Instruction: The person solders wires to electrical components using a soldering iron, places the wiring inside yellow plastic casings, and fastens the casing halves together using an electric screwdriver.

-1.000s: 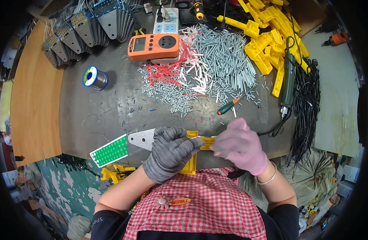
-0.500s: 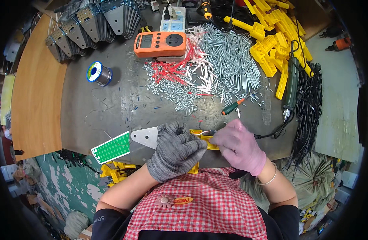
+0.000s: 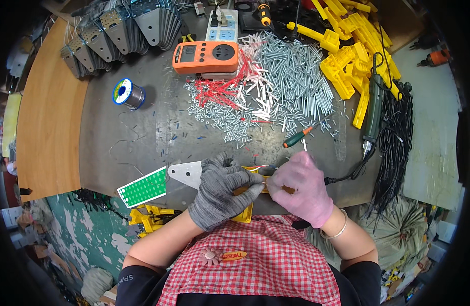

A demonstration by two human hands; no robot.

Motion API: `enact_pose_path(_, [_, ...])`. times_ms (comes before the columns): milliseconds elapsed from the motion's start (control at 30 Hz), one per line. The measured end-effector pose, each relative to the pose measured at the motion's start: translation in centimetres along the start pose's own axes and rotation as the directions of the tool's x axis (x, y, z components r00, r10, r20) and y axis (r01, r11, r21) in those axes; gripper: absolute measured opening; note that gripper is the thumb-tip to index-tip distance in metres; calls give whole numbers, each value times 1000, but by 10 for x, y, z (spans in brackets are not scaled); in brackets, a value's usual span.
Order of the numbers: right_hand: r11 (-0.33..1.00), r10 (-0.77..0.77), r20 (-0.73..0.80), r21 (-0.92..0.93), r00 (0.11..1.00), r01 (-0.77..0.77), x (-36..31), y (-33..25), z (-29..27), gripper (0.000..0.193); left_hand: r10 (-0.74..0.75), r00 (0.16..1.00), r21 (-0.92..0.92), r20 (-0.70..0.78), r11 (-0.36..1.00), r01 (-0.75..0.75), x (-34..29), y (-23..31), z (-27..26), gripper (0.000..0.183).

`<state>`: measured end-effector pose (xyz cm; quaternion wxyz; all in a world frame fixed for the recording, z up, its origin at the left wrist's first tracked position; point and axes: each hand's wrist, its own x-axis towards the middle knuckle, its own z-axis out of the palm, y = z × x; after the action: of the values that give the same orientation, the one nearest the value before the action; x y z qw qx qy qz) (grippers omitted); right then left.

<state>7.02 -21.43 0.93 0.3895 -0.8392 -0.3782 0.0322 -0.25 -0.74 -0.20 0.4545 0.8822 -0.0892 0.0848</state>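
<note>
Housing (image 3: pixel 244 217) beneath left hand (image 3: pixel 222 191) and right hand (image 3: pixel 307 193)

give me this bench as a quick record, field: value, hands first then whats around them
Left hand: gray glove, over a yellow plastic part; grip partly hidden
Right hand: pink glove, fingertips close to the left hand's; anything pinched is unclear
Beside left glove: metal plate with holes, green sheet
Farther left: solder spool
Beyond hands: screwdriver, screw pile, orange meter
Right side: green-bodied tool, black cables
</note>
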Motion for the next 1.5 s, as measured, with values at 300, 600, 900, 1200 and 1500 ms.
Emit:
enact_pose_path(300, [1000,-18,-6,21,1000,18,0,-1,1,7,-107,994,-74,5,991,107,2,-3,0,23])
enact_pose_path(600, [1000,-8,10,24,1000,8,-4,1,-2,8,-22,999,107,-40,994,27,0,9,6,20])
enact_pose_path(900, [978,-206,279,82,938,191,5,13,-16,4,250,968,276,-26,932,-233,-1,0,13,21])
enact_pose_path(1200, [937,-257,185,-191,948,292,9,7,-8,9,288,955,398,78,869,-294,-13,1,5,25])
enact_pose_path(1500, [747,-438,169,-479,883,462,-1,0,-11,9,-107,987,-69,117,991,115,-1,3,-1,12])
